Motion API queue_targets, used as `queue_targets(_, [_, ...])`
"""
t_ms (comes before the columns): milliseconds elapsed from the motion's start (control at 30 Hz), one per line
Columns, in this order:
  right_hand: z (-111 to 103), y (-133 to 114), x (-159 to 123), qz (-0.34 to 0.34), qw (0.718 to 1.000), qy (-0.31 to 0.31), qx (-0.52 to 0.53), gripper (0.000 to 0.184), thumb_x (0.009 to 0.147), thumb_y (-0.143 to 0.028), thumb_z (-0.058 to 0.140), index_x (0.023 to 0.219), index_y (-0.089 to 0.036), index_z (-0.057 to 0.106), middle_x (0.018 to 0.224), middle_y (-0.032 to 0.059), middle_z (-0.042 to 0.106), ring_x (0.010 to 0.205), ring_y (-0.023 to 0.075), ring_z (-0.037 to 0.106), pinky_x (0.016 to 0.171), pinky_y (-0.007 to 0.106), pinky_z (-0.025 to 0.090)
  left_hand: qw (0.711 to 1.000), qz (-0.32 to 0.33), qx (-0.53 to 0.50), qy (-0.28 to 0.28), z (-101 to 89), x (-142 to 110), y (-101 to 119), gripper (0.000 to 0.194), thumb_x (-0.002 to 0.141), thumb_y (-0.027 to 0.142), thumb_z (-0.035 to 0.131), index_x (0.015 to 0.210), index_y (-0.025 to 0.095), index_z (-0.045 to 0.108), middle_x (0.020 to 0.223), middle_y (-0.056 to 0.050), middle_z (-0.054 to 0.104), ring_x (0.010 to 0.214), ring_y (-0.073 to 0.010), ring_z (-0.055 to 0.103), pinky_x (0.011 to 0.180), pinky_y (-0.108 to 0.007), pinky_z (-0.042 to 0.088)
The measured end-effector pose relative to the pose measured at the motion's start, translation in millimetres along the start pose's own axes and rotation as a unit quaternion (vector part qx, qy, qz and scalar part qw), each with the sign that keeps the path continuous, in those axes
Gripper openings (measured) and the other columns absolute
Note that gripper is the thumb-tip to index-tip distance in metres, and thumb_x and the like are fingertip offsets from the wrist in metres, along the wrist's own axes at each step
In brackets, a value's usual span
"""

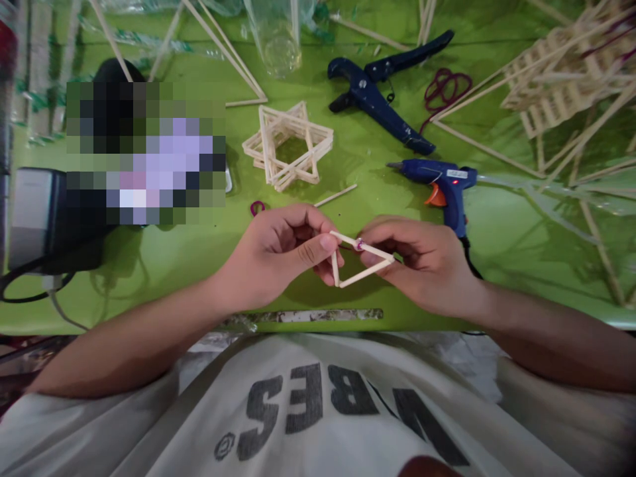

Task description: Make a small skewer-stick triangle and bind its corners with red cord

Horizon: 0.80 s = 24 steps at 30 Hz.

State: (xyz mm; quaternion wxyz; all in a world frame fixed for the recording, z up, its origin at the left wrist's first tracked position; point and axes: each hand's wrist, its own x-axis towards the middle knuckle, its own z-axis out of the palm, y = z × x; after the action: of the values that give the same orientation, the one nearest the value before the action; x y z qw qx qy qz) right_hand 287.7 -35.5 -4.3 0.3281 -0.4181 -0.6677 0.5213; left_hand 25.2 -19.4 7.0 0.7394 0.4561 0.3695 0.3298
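Observation:
A small triangle of pale wooden sticks [366,273] is held up between my two hands, over the near part of the table. My left hand [291,248] pinches its left corner between thumb and fingers. At the right corner, the fingers of my right hand [422,262] are closed on the same triangle. A dark red bit of cord [359,244] shows on the triangle's upper stick, close to my right fingertips. Beyond my hands sits a star-shaped stack of glued sticks [318,142]. A loose stick [338,195] lies just behind my left hand.
A blue glue gun [437,173] with its red light lit and a blue cutter [382,99] lie at right. Dark red cord [447,91] and a larger stick structure [546,79] are beyond. A metal strip [318,316] lies along the near edge; a clear cup [278,46] stands at the back.

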Motion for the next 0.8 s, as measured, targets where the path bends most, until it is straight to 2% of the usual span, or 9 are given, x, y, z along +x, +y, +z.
queue_targets(100, [1.7,1.5,-2.0,-0.013,0.998,0.061,-0.015,0.017,0.107,-0.028,0.082,0.125,-0.026,0.083,0.117,0.0088,0.081,0.079,0.0179,0.069,0.062,0.036,0.054,1.000,-0.026,-0.012,0.009,-0.7,-1.6,-0.9,0.042,0.101,0.054,0.094,0.101,0.016,0.076,0.085,-0.005,0.086,0.067,-0.0167,0.083,0.066,-0.025,0.074])
queue_targets(167, [3.0,2.9,-3.4,-0.024,0.997,0.068,-0.014,0.021,0.107,-0.028,0.083,0.128,-0.028,0.083,0.123,0.0106,0.081,0.083,0.0201,0.072,0.061,0.038,0.055,0.999,-0.038,-0.019,0.010,-1.8,-2.4,-2.0,0.039,0.102,0.052,0.093,0.102,0.016,0.077,0.086,-0.005,0.086,0.068,-0.0173,0.085,0.068,-0.026,0.075])
queue_targets(267, [4.5,4.7,-4.3,-0.049,0.998,0.033,0.003,0.022,0.109,-0.028,0.083,0.131,-0.031,0.083,0.113,0.0073,0.084,0.076,0.0190,0.073,0.055,0.036,0.053,0.998,-0.051,-0.037,0.002,-3.4,-3.2,-3.4,0.030,0.105,0.044,0.091,0.103,0.016,0.079,0.086,-0.004,0.087,0.071,-0.0173,0.086,0.072,-0.026,0.076])
queue_targets(367, [3.8,4.1,-3.1,-0.075,0.997,0.011,-0.005,0.015,0.110,-0.024,0.081,0.122,-0.031,0.085,0.096,0.0020,0.084,0.065,0.0153,0.069,0.050,0.033,0.050,0.997,-0.050,-0.057,-0.013,-3.8,-3.7,-3.6,0.022,0.107,0.036,0.089,0.103,0.016,0.080,0.087,-0.003,0.087,0.075,-0.0165,0.087,0.075,-0.025,0.076])
queue_targets(433, [1.7,2.1,-1.5,-0.087,0.996,0.008,-0.018,0.011,0.110,-0.022,0.080,0.116,-0.029,0.085,0.092,0.0014,0.083,0.065,0.0147,0.067,0.050,0.032,0.049,0.997,-0.053,-0.062,-0.018,-3.4,-4.1,-3.1,0.021,0.107,0.034,0.089,0.103,0.016,0.081,0.088,-0.004,0.088,0.076,-0.0164,0.087,0.076,-0.025,0.076])
queue_targets(667, [-5.1,-3.3,2.9,-0.131,0.990,0.015,-0.043,0.009,0.110,-0.018,0.079,0.108,-0.027,0.083,0.084,0.0020,0.078,0.062,0.0148,0.064,0.050,0.034,0.046,0.994,-0.074,-0.074,-0.028,-0.8,-4.0,1.2,0.022,0.102,0.032,0.095,0.100,0.015,0.081,0.088,-0.004,0.087,0.075,-0.0160,0.086,0.076,-0.025,0.076])
queue_targets(800, [-5.2,-4.8,2.7,-0.153,0.985,0.054,-0.061,0.010,0.108,-0.016,0.081,0.107,-0.026,0.083,0.084,0.0020,0.078,0.064,0.0153,0.066,0.052,0.033,0.046,0.994,-0.083,-0.065,-0.035,1.1,-2.5,3.7,0.023,0.096,0.028,0.100,0.097,0.014,0.082,0.084,-0.004,0.086,0.075,-0.0153,0.084,0.076,-0.024,0.074])
